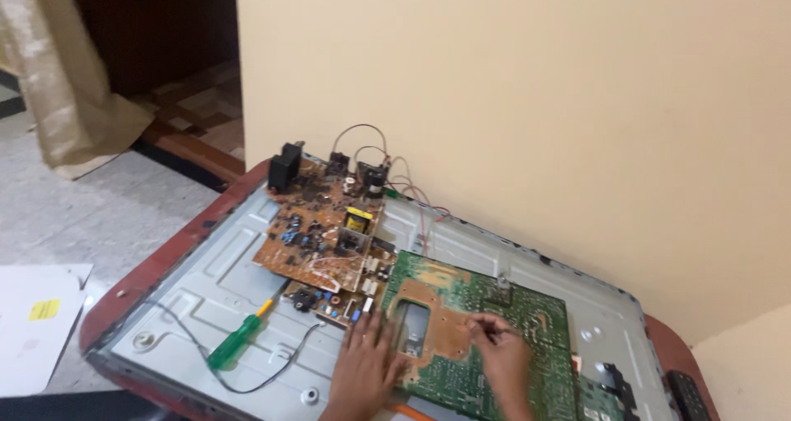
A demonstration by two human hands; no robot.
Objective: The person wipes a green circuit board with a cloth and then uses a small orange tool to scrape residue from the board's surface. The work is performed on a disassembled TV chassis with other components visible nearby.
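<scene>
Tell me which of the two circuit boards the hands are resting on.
The green board, nearest the camera: left hand lies flat at its edge, right hand on top. The brown board lies untouched.

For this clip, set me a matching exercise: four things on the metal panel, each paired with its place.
Things:
1. green-handled screwdriver
2. brown circuit board
3. left hand
4. right hand

Places:
A. resting at the left edge of the green circuit board
B. fingertips on the green board, pinching something thin; what it is cannot be told
C. lying on the bare metal panel, left of both hands
D. towards the wall, wires looping above it

Pairs: 1-C, 2-D, 3-A, 4-B
</scene>
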